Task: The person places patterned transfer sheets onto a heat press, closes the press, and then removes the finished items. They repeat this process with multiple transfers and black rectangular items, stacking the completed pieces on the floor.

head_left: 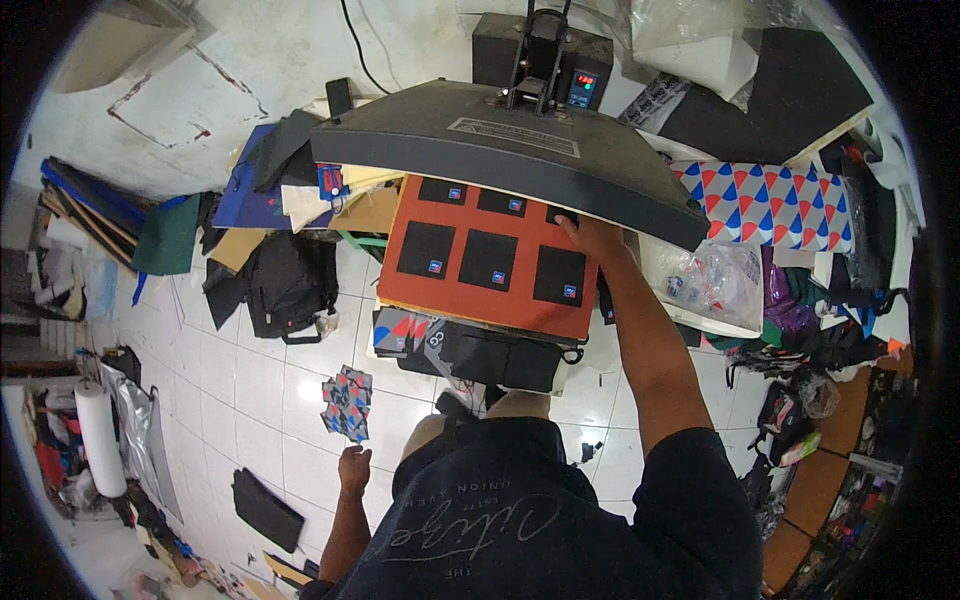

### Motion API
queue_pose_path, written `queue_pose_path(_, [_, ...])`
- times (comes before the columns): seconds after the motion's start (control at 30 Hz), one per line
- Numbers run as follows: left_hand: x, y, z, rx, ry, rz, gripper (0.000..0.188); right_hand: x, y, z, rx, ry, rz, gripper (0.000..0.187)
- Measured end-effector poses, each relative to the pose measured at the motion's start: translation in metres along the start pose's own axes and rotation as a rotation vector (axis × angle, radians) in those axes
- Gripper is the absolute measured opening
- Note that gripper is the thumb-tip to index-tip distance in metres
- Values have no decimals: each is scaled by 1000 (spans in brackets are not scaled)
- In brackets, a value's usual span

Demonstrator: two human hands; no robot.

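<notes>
A red-brown pad (425, 285) on the lower bed of a heat press carries rows of black squares (488, 262), each with a small blue and red mark near one corner. My right hand (598, 240) reaches under the raised upper plate (480, 145), fingers pinched at the far right black square (562, 214), which is partly hidden by the hand and plate. My left hand (354, 470) hangs low on the left with curled fingers; what they hold, if anything, is hidden. Just beyond it, a heap of patterned grey, red and blue pieces (346, 405) appears to lie on the tiled floor.
A control box with a lit display (583, 88) stands behind the press. On the right are a white tray with plastic bags (700, 285) and patterned sheets (765, 205). A black bag (290, 285) and a black folded item (268, 510) lie to the left.
</notes>
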State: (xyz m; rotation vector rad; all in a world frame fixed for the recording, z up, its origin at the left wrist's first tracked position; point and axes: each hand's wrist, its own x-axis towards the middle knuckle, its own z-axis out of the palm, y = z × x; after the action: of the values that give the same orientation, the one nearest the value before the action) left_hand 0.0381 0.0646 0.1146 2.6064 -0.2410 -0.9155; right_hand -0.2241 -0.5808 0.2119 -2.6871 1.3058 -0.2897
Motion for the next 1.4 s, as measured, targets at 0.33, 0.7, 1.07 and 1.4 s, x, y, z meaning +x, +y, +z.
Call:
queue_pose_path(0.33, [30,14,-22,-107,-33,161,34,-16,-39,-30,118,277,66,49])
queue_pose_path(0.7, [63,-81,-7,-125,-357,-175,23,-379,-137,37,520,-48,507,18])
queue_pose_path(1.07, [112,-16,12,-333,-385,299,24,-413,-25,15,267,331,872,23])
queue_pose_path(1.4, [4,45,93,-462,-395,-82,26,-250,232,-98,193,397,759,22])
